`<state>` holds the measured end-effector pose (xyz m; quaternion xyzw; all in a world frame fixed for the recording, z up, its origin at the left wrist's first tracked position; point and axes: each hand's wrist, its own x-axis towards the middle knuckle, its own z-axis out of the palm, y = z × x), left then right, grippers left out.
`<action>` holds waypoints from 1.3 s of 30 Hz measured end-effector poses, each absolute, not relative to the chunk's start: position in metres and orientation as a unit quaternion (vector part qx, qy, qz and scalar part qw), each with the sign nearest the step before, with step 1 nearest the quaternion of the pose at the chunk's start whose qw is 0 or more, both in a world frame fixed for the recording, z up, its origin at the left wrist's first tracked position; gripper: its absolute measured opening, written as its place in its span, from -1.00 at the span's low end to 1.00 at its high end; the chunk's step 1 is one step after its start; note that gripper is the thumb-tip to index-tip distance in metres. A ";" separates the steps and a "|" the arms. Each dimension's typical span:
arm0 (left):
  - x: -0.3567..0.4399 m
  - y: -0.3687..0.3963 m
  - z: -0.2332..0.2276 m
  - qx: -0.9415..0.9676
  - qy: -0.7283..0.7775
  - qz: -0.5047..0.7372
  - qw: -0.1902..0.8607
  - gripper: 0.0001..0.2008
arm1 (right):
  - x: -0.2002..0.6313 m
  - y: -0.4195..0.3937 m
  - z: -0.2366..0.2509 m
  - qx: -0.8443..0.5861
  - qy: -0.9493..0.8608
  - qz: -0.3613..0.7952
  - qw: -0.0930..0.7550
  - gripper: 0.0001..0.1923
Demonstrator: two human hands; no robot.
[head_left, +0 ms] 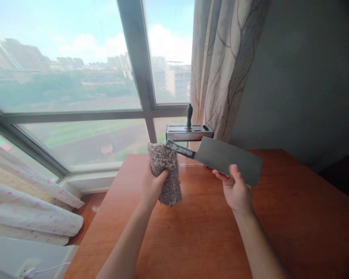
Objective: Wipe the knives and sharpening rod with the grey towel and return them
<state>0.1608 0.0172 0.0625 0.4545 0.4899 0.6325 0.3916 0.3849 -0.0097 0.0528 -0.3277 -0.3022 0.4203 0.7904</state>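
My left hand (154, 185) is closed around a thick, fuzzy grey-brown cloth (172, 188), with the thumb pressed across its near side; the other fingers are hidden behind it. The cloth hangs upright in my grip, above the wooden table (186, 240).

My right hand (237, 190) has hold of a broad knife (228, 158) by the blade rather than by the handle (180, 150). My thumb lies on the near face, by the lower edge, and the fingers curl in from below and behind; how firmly they press, I can't tell. The knife is up off the table, tilted, its handle end pointing up and to the left and the far corner of the blade dropping to the right. The tip of the handle meets the top of the cloth in my view, though I can't tell if the two touch.

Behind the knife, at the far end of the table, stands a metal knife holder (189, 135), with a dark grip (189, 115) sticking straight up from its top. Beyond that is a large window (75, 89), with a branch-patterned curtain (218, 77) to its right and a pale, spotted curtain (31, 209) low on the left.
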 end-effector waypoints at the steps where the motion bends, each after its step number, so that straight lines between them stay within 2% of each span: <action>1: 0.165 0.015 0.063 0.443 0.474 0.624 0.435 -0.61 | 0.384 -0.010 0.053 -0.328 -0.305 0.424 0.788 -0.78; 5: 0.185 0.002 0.061 0.365 0.397 0.601 0.590 -0.56 | 0.376 -0.010 0.049 -0.344 -0.317 0.441 0.766 -0.78; 9: 0.193 -0.004 0.059 0.357 0.370 0.554 0.655 -0.54 | 0.373 -0.009 0.045 -0.353 -0.327 0.461 0.745 -0.75; 12: 0.185 0.002 0.061 0.322 0.363 0.538 0.689 -0.63 | 0.377 -0.008 0.043 -0.344 -0.314 0.473 0.748 -0.76; 16: 0.170 0.014 0.064 0.251 0.378 0.567 0.688 -0.74 | 0.382 -0.010 0.044 -0.339 -0.316 0.494 0.736 -0.76; 19: 0.168 0.014 0.062 0.276 0.377 0.573 0.674 -0.73 | 0.380 -0.011 0.044 -0.349 -0.335 0.494 0.722 -0.75; 22: 0.176 0.006 0.057 0.349 0.379 0.524 0.678 -0.71 | 0.377 -0.012 0.044 -0.349 -0.359 0.505 0.703 -0.76; 28: 0.186 -0.001 0.054 0.416 0.403 0.454 0.677 -0.79 | 0.385 -0.012 0.045 -0.342 -0.377 0.507 0.696 -0.73; 35: 0.165 0.009 0.060 0.377 0.349 0.525 0.678 -0.77 | 0.400 -0.009 0.046 -0.337 -0.355 0.493 0.719 -0.66; 39: 0.156 0.013 0.067 0.327 0.340 0.549 0.690 -0.70 | 0.408 -0.007 0.044 -0.327 -0.331 0.499 0.731 -0.73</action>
